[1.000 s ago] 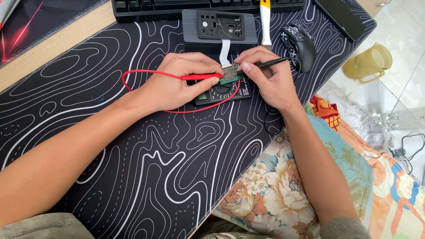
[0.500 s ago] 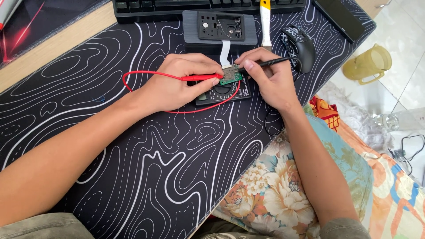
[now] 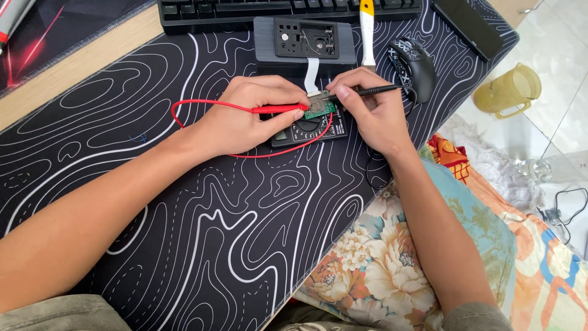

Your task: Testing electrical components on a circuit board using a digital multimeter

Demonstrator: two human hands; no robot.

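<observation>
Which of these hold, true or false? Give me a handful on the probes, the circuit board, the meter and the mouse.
1. The left hand holds a red probe. True.
2. The right hand holds a yellow-handled tool. False: its grip is on a black probe; the yellow-handled tool lies untouched by the keyboard.
3. Both probe tips meet at a small green circuit board. True.
4. The black multimeter sits on the floor. False: it lies on the patterned desk mat.
5. The black mouse lies right of the right hand. True.

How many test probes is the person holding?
2: a red probe in the left hand, a black probe in the right hand, both tips at the small green circuit board.
</observation>
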